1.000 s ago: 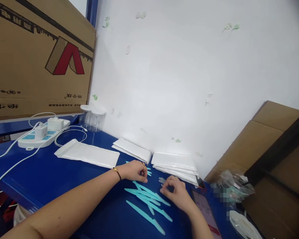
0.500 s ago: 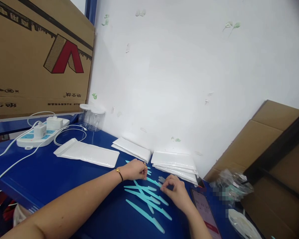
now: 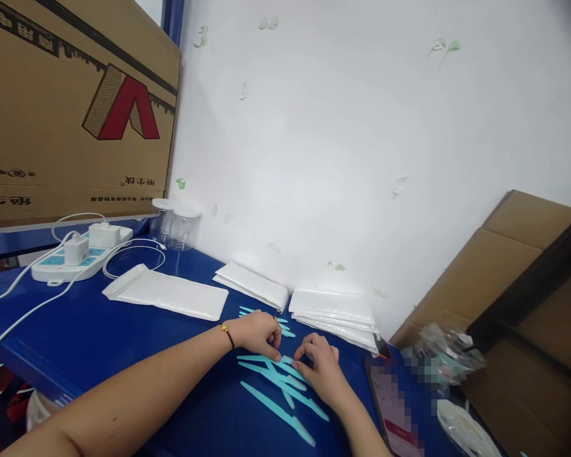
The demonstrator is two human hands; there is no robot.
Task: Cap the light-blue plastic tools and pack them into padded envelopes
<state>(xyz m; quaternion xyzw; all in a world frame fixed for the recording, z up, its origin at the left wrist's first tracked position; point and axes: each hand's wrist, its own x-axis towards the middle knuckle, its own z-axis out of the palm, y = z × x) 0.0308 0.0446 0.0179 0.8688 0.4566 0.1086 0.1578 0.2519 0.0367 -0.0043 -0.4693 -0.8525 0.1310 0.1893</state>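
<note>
Several turquoise eyebrow razors (image 3: 278,409) lie loosely crossed on the blue table (image 3: 195,374). Behind my left hand (image 3: 259,333), more razors (image 3: 285,328) are laid side by side in a row, partly covered by it. The thumb and fingers of that hand are closed at the upper end of the pile. My right hand (image 3: 321,368) is pinched at the right end of a razor (image 3: 287,360), whose short visible stretch shows between the two hands. The fingers hide most of that razor.
White padded envelopes (image 3: 333,308) lie against the wall, with another envelope (image 3: 171,292) to the left. A power strip (image 3: 76,260) with cables and clear jars (image 3: 183,228) stand farther left. At right are a phone (image 3: 393,406), a plastic bag (image 3: 447,355) and cardboard (image 3: 499,254).
Both hands have come slightly nearer to the pile, the right one moving left and down. The razor that stretched between them now lies in the row behind my left hand.
</note>
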